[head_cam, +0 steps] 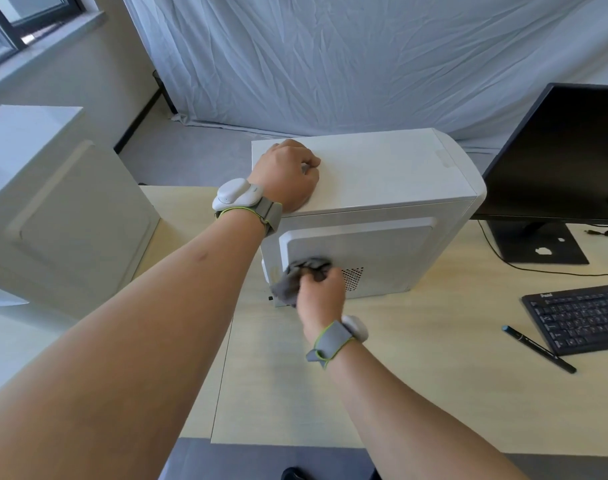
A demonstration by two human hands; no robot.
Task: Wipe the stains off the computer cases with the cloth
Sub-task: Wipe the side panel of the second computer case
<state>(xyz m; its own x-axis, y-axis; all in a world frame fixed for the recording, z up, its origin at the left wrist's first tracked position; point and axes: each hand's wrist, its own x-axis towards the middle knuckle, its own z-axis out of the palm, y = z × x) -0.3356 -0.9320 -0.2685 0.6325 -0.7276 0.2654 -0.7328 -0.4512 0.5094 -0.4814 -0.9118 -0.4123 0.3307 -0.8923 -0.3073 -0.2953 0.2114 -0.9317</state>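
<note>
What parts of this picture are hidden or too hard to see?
- Head view: the stain under the cloth, covered by the cloth and the right hand.
- The left hand fingertips on the computer case, curled under its knuckles.
- The monitor, cut off by the right edge.
- The keyboard letters, too small.
</note>
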